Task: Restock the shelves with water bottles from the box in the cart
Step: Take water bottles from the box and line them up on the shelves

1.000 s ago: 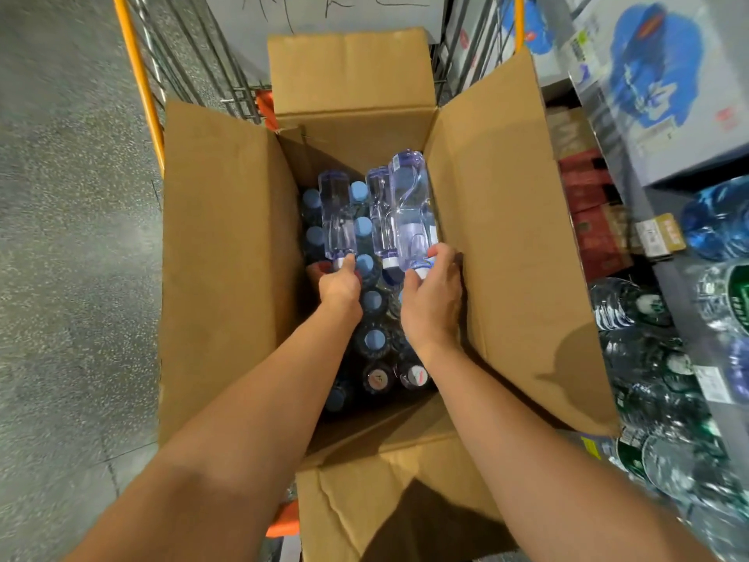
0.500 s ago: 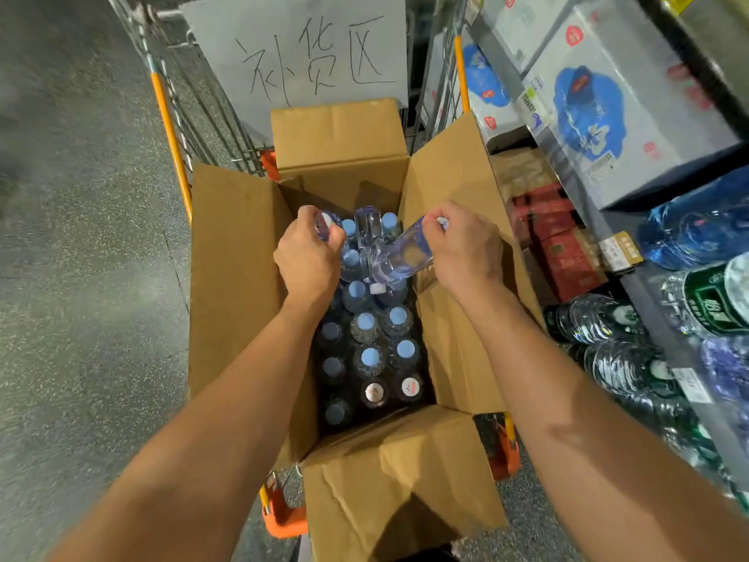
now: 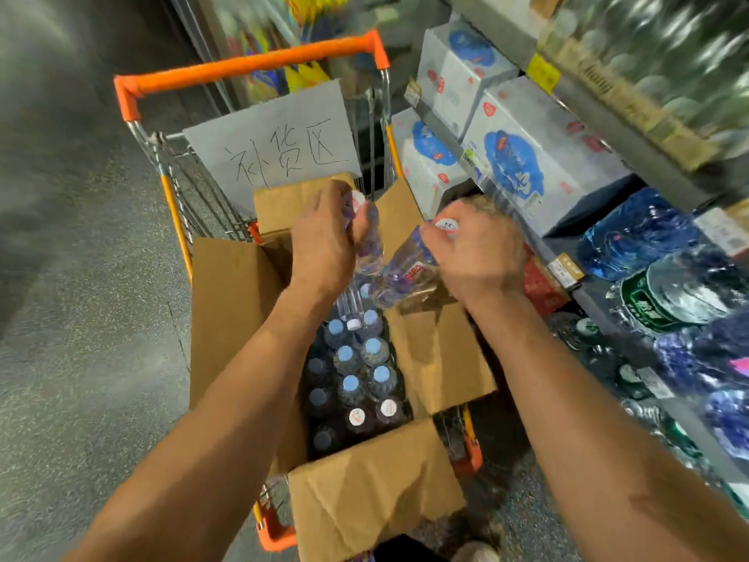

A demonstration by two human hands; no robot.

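A: Above the open cardboard box (image 3: 239, 302) in the orange-handled cart (image 3: 247, 71), the person's left hand (image 3: 324, 241) curls round the neck of one water bottle (image 3: 369, 249), cap up.

B: And the right hand (image 3: 478, 253)?

A: It grips a second bottle (image 3: 405, 273) by the cap end, tilted, base toward the box.

B: What is inside the box?

A: Upright bottles in rows, mostly blue caps (image 3: 345, 353), a few white (image 3: 356, 416), flaps folded out.

B: The surroundings?

A: A handwritten paper sign (image 3: 275, 144) stands behind the box; shelves (image 3: 583, 294) at right hold wrapped water packs (image 3: 640, 233) and white cartons (image 3: 539, 156), blurred.
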